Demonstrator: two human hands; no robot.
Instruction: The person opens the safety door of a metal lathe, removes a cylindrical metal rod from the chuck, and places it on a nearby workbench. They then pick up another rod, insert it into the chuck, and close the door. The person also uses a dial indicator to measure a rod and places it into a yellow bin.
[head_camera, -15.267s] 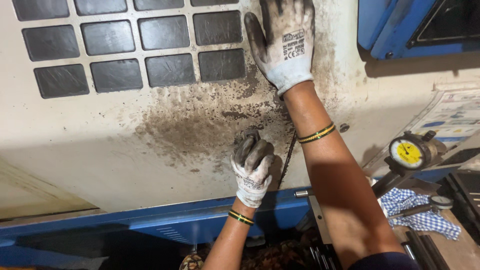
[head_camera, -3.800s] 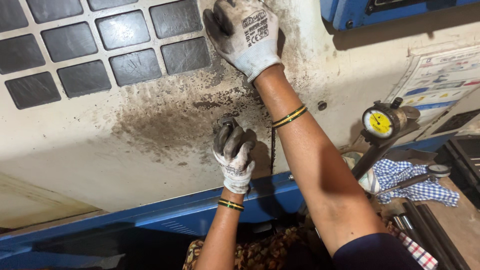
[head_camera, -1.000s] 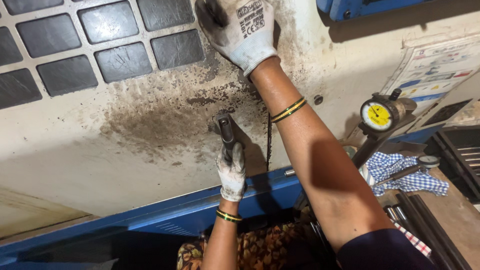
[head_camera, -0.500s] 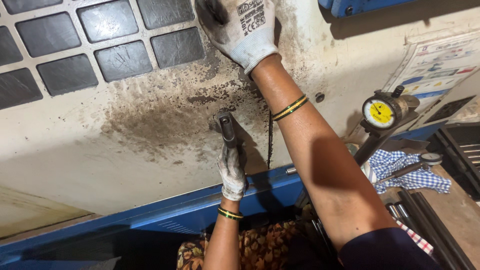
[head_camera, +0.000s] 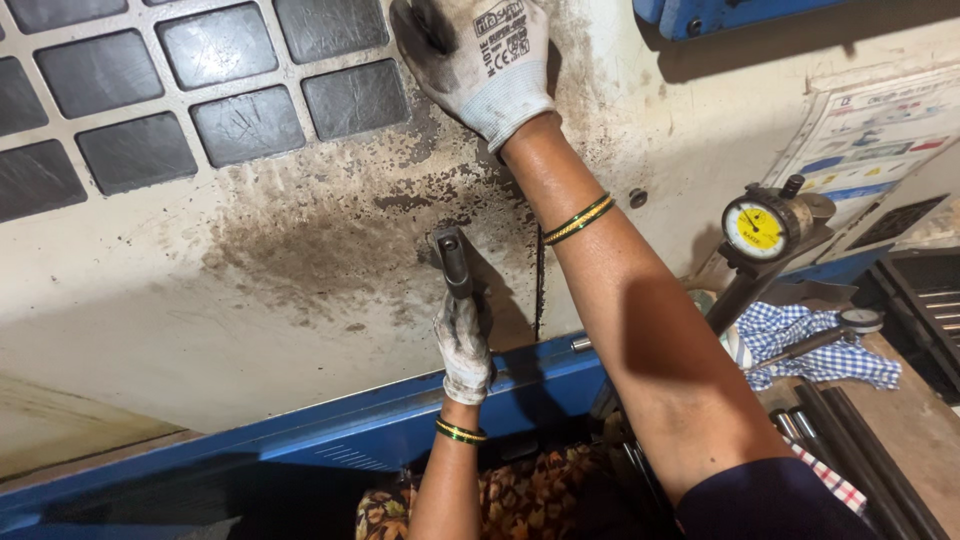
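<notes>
My left hand (head_camera: 465, 345), in a dirty white glove, grips a short dark metal tool (head_camera: 452, 262) that points up against the grimy cream machine panel (head_camera: 300, 270). My right hand (head_camera: 480, 55), also gloved, is raised high and pressed on the panel beside the dark square pads (head_camera: 230, 90). What sits under its fingers is hidden. Green and yellow bangles ring both wrists.
A yellow-faced dial gauge (head_camera: 757, 228) stands on a stand at the right. A blue checked cloth (head_camera: 810, 345) lies on the bench with a second small gauge (head_camera: 858, 320). A blue machine edge (head_camera: 350, 425) runs below the panel. A printed chart (head_camera: 870, 135) hangs at right.
Over the last second my left hand stays gripping the dark tool against the panel, nearly still. Earlier it was a loose fist. My right hand keeps its place at the top.
</notes>
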